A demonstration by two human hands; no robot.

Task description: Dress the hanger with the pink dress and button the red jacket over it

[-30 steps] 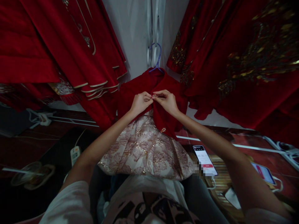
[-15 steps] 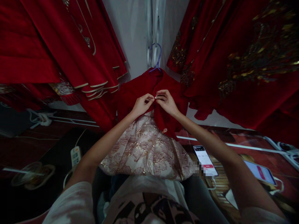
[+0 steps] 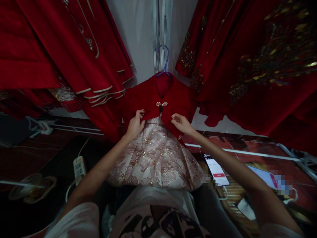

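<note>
A short red jacket [image 3: 141, 96] hangs on a blue hanger [image 3: 165, 62], over a pale pink and gold brocade skirt [image 3: 156, 158]. Two flower-shaped pearl ornaments form a clasp [image 3: 161, 104], joined across the jacket's front. My left hand [image 3: 136, 125] is at the hem on the left, thumb and fingers apart. Over the right front panel is my right hand [image 3: 182, 123], its fingers bent and loosely apart. Whether either hand touches the cloth is hard to tell. Another small ornament [image 3: 180, 136] sits low on the right panel, below my right hand.
Red garments [image 3: 37, 49] hang on the left, and gold-embroidered ones [image 3: 260, 72] on the right. A phone [image 3: 216, 170] and a second screen [image 3: 262, 175] lie at lower right. At lower left are a power strip [image 3: 79, 167] and a plastic container [image 3: 32, 188].
Both hands have let go of the clasp and moved down and apart, the left one to the left, the right one to the right. The joined clasp now shows.
</note>
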